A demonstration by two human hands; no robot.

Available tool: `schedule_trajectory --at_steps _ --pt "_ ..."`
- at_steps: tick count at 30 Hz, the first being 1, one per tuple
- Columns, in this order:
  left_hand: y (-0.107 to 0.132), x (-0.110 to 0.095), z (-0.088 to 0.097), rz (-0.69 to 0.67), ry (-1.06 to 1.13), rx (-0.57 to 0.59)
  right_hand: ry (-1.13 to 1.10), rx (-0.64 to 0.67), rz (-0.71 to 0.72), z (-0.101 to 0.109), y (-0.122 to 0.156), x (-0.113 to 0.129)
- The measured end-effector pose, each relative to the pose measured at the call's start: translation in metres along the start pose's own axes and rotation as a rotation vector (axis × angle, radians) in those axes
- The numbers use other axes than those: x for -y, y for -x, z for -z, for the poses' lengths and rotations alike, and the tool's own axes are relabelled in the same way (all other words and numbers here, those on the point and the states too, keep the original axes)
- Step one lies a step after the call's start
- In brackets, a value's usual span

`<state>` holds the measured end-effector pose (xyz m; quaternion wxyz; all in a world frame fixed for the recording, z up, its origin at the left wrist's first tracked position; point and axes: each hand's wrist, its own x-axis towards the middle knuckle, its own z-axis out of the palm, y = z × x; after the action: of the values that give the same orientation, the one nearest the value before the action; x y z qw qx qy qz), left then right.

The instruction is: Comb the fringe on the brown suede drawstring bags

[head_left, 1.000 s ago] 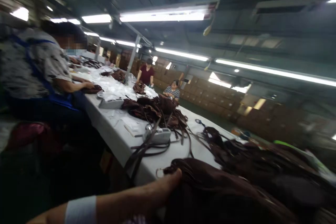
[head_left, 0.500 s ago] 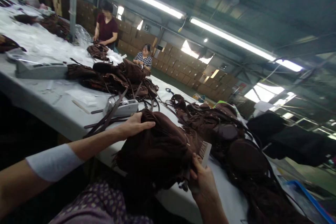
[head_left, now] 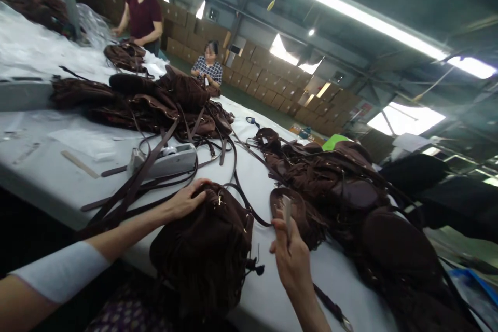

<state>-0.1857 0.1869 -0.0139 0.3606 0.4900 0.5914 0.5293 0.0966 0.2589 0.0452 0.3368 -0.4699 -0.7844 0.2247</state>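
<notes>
A dark brown drawstring bag [head_left: 198, 249] with fringe and small metal rings stands at the table's near edge. My left hand [head_left: 190, 199] grips its top rim, fingers closed over the gathered edge. To the right of the bag and apart from it, my right hand [head_left: 290, 249] is raised, closed around a pale, flat, comb-like tool [head_left: 287, 212]. A brown flap piece with fringe [head_left: 299, 207] lies just beyond that hand. Dark straps run across the table behind the bag.
A grey tape dispenser [head_left: 167, 161] sits behind my left arm among straps. Brown bags are heaped at the back left [head_left: 155, 98] and along the right [head_left: 330, 176]. Two people [head_left: 142, 15] work across the table. Stacked cartons [head_left: 257, 83] line the wall.
My right hand has come away from the bag with the comb-like tool, which now points upward. The bag has turned more upright and shifted left, my left hand still on it. The view has shifted.
</notes>
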Motion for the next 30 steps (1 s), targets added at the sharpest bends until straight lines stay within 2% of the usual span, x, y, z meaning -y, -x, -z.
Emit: schedule_trajectory --at_steps 3,5,7,9,12,14,18,20,23,25,27,29,30 --pt "-0.013 0.004 -0.001 0.046 -0.060 -0.045 0.063 0.167 0.226 -0.044 -0.010 0.024" --pt "-0.018 0.009 0.003 0.117 -0.070 -0.068 0.215 0.338 0.381 -0.079 0.002 0.029" --pt "-0.021 0.013 0.014 0.215 -0.042 -0.051 0.405 0.506 0.563 -0.103 0.024 0.024" --pt "-0.023 0.016 0.028 0.308 0.004 -0.003 0.524 0.601 0.709 -0.113 0.045 0.016" --pt "-0.033 0.016 0.043 0.401 -0.007 0.034 0.556 0.664 0.789 -0.112 0.058 0.008" --pt "-0.047 0.017 0.041 0.441 -0.093 0.043 0.568 0.668 0.811 -0.112 0.057 0.007" --pt "-0.076 0.017 0.018 0.456 -0.217 0.095 0.537 0.602 0.833 -0.122 0.055 0.005" --pt "-0.081 0.006 0.012 0.428 -0.186 0.115 0.476 0.547 0.828 -0.124 0.055 -0.002" --pt "-0.073 -0.025 0.022 0.327 -0.030 0.153 0.332 0.373 0.726 -0.108 0.051 -0.011" --pt "-0.062 -0.051 0.036 0.267 0.128 0.229 0.188 0.211 0.517 -0.087 0.045 -0.013" --pt "-0.054 -0.073 0.048 0.280 0.289 0.312 0.002 0.121 0.236 -0.064 0.037 -0.008" --pt "-0.051 -0.089 0.054 0.317 0.425 0.351 -0.157 0.139 0.012 -0.046 0.028 0.001" --pt "-0.050 -0.095 0.055 0.327 0.478 0.356 -0.190 0.177 -0.040 -0.042 0.022 0.007"
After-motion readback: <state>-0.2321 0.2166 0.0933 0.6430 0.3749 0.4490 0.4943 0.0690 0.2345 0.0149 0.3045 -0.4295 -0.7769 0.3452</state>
